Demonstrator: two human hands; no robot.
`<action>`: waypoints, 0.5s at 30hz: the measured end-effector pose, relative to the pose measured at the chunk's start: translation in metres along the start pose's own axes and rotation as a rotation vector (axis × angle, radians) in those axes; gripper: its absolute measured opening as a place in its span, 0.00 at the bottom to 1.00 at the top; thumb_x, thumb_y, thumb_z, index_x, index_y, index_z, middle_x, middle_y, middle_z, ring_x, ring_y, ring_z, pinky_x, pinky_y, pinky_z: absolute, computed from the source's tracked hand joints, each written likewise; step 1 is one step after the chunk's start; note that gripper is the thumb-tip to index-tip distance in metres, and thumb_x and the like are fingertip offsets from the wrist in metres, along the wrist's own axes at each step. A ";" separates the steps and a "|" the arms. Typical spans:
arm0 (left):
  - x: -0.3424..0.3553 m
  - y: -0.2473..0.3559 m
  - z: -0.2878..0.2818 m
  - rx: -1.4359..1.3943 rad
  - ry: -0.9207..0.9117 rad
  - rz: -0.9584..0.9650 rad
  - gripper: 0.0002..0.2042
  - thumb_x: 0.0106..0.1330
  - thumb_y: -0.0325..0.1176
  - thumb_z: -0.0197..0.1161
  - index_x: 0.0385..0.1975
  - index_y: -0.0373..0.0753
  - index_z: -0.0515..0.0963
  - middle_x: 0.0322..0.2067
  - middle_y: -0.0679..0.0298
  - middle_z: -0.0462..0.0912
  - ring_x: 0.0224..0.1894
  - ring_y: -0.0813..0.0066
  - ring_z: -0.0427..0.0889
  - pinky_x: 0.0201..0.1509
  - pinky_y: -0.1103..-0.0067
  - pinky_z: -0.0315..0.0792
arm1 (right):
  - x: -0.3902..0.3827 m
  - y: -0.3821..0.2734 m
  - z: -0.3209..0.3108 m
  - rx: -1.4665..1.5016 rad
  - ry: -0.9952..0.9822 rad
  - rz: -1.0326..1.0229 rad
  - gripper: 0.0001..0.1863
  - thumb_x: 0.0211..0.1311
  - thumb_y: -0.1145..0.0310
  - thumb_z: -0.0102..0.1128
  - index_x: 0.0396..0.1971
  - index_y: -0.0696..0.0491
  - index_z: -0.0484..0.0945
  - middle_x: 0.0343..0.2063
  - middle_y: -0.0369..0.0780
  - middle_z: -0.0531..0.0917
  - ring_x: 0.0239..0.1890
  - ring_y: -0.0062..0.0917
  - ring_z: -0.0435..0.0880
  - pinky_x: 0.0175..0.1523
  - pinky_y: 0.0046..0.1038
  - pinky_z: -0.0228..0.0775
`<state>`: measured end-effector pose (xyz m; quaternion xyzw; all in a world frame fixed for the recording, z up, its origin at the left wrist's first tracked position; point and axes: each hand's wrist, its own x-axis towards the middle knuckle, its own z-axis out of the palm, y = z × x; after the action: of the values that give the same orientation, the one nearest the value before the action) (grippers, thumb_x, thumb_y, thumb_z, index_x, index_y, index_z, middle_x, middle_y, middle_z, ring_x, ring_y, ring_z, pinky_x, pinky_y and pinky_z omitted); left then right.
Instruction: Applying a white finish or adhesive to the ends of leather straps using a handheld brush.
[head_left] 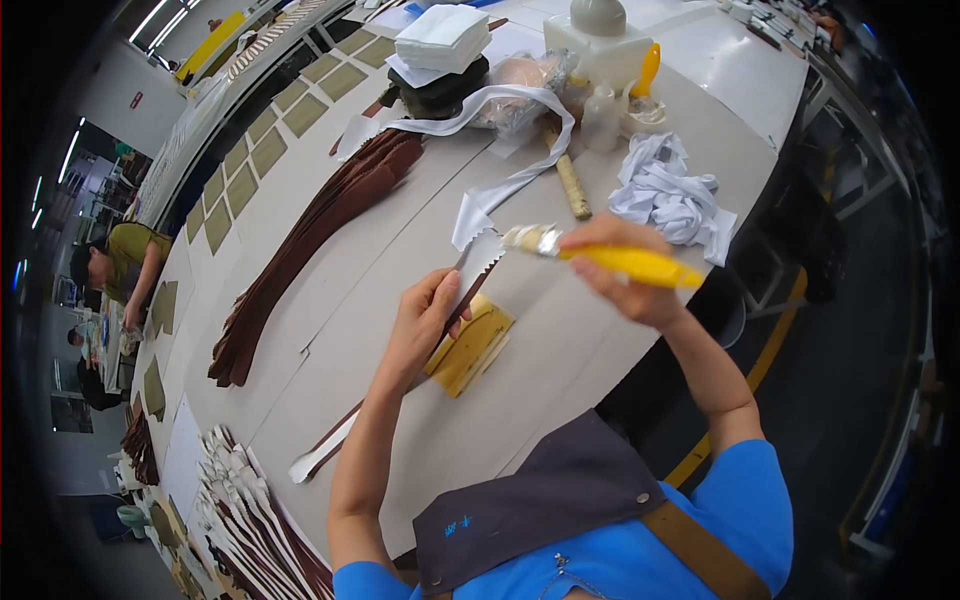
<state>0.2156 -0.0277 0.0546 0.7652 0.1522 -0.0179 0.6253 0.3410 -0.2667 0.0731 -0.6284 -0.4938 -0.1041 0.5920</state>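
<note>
L hand (pixel 422 318) pinching brown-&-white strip (pixel 478 262) btwn thumb & fingers, above desk (pixel 560 350), nr yellow block (pixel 468 352). R hand (pixel 640 302) wrapped rnd yellow-handled brush (pixel 655 266), bristles just beside strip's zigzag end; can't tell if touching. Brown strip pile (pixel 320 230) to L, crumpled white fabric (pixel 665 190) to R.

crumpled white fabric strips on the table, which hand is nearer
Right. The right hand, gripping a yellow-handled brush, is close by on the near side of the crumpled white fabric strips; the left hand is farther off to their left.
</note>
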 end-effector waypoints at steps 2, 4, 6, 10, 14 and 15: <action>0.000 0.000 0.001 -0.006 -0.039 -0.016 0.17 0.76 0.41 0.46 0.38 0.32 0.76 0.22 0.68 0.76 0.20 0.87 0.70 0.26 0.87 0.65 | 0.000 -0.011 0.023 -0.087 -0.122 -0.091 0.12 0.49 0.77 0.65 0.36 0.56 0.80 0.24 0.40 0.78 0.25 0.29 0.79 0.32 0.26 0.72; -0.003 0.000 0.001 -0.032 -0.051 -0.016 0.18 0.76 0.40 0.44 0.38 0.32 0.76 0.22 0.68 0.76 0.20 0.87 0.69 0.26 0.86 0.66 | 0.003 -0.010 0.039 -0.125 -0.125 -0.145 0.12 0.48 0.77 0.66 0.36 0.56 0.79 0.24 0.40 0.78 0.25 0.30 0.79 0.30 0.27 0.72; -0.006 0.001 -0.001 -0.033 -0.033 -0.014 0.17 0.76 0.40 0.43 0.38 0.32 0.76 0.22 0.68 0.76 0.20 0.87 0.69 0.26 0.86 0.66 | 0.004 -0.006 0.050 -0.164 -0.134 -0.200 0.13 0.47 0.78 0.66 0.36 0.55 0.79 0.23 0.40 0.77 0.25 0.32 0.79 0.29 0.27 0.72; -0.010 0.002 -0.004 -0.047 -0.056 -0.047 0.17 0.76 0.39 0.42 0.41 0.32 0.75 0.23 0.67 0.77 0.20 0.86 0.70 0.26 0.86 0.66 | -0.002 0.001 0.063 -0.132 -0.135 -0.204 0.12 0.48 0.77 0.66 0.36 0.55 0.79 0.24 0.40 0.78 0.25 0.32 0.79 0.30 0.28 0.72; -0.015 0.003 -0.005 -0.096 -0.040 -0.051 0.18 0.76 0.38 0.42 0.46 0.31 0.74 0.23 0.66 0.78 0.20 0.85 0.71 0.27 0.85 0.67 | -0.006 0.003 0.072 -0.145 -0.109 -0.153 0.12 0.49 0.76 0.66 0.37 0.55 0.79 0.25 0.41 0.79 0.26 0.33 0.80 0.30 0.29 0.73; -0.016 0.003 -0.006 -0.122 -0.025 -0.061 0.17 0.75 0.37 0.42 0.49 0.30 0.74 0.24 0.65 0.78 0.21 0.85 0.71 0.27 0.85 0.68 | -0.006 0.004 0.074 -0.149 -0.122 -0.159 0.12 0.49 0.76 0.66 0.37 0.55 0.79 0.25 0.41 0.79 0.26 0.33 0.80 0.30 0.29 0.73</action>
<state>0.2003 -0.0258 0.0621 0.7205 0.1685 -0.0372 0.6716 0.3073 -0.2068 0.0462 -0.6349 -0.5679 -0.1487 0.5023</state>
